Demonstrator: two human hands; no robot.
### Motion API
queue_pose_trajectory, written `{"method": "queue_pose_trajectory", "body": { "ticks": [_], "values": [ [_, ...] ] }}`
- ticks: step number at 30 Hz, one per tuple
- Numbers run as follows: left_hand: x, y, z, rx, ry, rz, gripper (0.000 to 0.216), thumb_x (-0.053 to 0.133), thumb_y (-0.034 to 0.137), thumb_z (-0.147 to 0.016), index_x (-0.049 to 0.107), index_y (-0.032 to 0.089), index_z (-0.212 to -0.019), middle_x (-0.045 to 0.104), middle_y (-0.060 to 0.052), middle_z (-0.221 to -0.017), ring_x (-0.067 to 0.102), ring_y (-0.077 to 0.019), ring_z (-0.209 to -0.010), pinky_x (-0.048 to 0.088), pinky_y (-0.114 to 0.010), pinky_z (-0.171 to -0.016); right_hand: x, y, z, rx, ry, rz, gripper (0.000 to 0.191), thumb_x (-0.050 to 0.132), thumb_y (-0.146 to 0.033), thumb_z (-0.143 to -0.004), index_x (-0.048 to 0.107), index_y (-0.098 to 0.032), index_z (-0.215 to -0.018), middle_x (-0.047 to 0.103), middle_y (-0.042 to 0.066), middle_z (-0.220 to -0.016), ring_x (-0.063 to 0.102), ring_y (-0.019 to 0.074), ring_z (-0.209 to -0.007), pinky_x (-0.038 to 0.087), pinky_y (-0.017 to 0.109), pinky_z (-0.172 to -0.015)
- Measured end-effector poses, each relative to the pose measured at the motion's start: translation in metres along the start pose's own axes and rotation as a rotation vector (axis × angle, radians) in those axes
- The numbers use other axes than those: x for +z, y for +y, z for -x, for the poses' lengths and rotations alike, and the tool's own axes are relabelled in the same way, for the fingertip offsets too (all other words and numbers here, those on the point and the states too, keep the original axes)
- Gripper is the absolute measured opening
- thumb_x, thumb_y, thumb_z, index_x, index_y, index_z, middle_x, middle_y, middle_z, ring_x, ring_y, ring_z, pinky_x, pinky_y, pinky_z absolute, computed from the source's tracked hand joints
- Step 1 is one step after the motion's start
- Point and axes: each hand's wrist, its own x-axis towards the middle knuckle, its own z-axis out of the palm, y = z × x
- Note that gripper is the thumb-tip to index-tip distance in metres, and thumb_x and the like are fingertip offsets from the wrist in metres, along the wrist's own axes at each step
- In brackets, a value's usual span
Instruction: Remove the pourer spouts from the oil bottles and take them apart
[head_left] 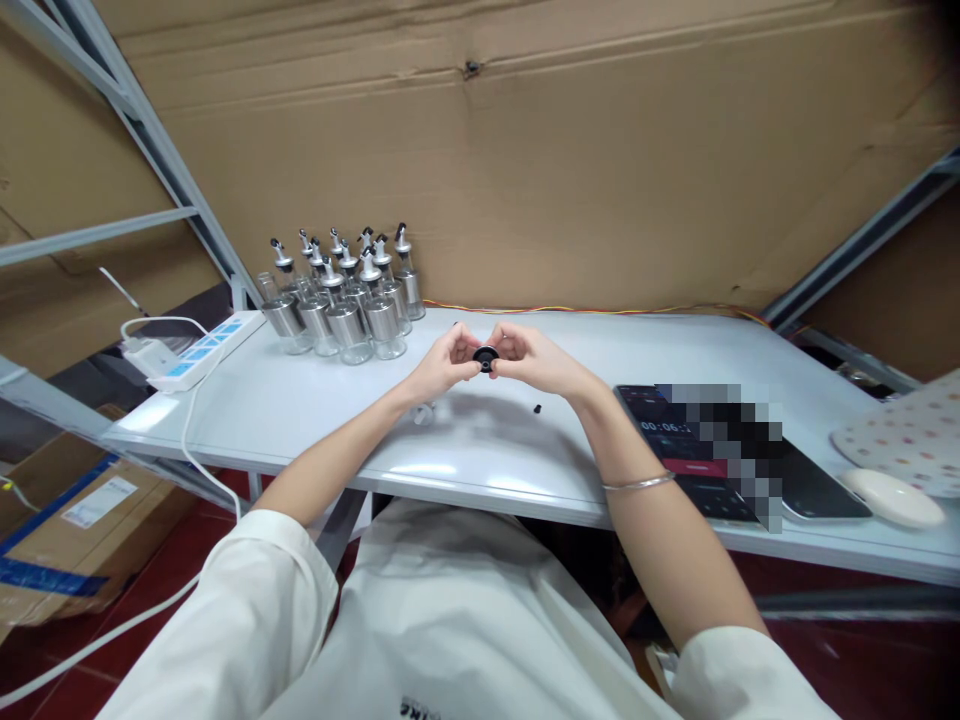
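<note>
My left hand (448, 362) and my right hand (529, 358) meet above the middle of the table. Between their fingertips they grip a round black bottle stopper (486, 358), its circular face turned towards me. Whether a spout sits behind it is hidden. A tiny black piece (537, 408) lies on the tabletop below my right hand. Close to my left wrist is a small clear or whitish thing (424, 413), too blurred to name. Several glass oil bottles (346, 325) with steel sleeves stand beyond my left hand, most topped with silver and black pourer spouts.
On the left edge of the white table (480, 460) lies a power strip (202, 352) with a plugged-in charger and white cable. A device showing a timer (667, 430), a dark tablet (817, 485) and a white oval object (896, 498) lie at right. Cardboard (600, 180) walls the back.
</note>
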Motion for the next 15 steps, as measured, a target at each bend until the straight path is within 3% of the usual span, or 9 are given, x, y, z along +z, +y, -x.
{"method": "queue_pose_trajectory", "body": {
  "ticks": [6,15],
  "values": [
    [-0.0011,-0.005,-0.0012,0.015,0.016,0.001,0.033,0.066,0.021,-0.06,0.039,0.019,-0.077,0.055,0.006,-0.066,0.054,-0.0067,-0.059,0.036,-0.02,-0.055,-0.0007,0.0048,0.0003,-0.021,-0.002,0.026,0.019,0.063,-0.02,-0.067,0.046,-0.02,-0.076,0.058,-0.003,-0.065,0.052,0.0114,-0.06,0.038,0.025,-0.057],
    [-0.0029,-0.0035,0.0001,0.043,0.132,-0.126,0.032,0.069,0.019,-0.06,0.053,0.017,-0.088,0.06,-0.002,-0.09,0.056,-0.011,-0.083,0.045,-0.021,-0.07,-0.0079,0.009,-0.001,-0.041,0.059,-0.146,0.039,0.076,-0.031,-0.062,0.042,-0.022,-0.078,0.064,-0.001,-0.079,0.063,0.0142,-0.075,0.048,0.032,-0.072]
  ]
}}
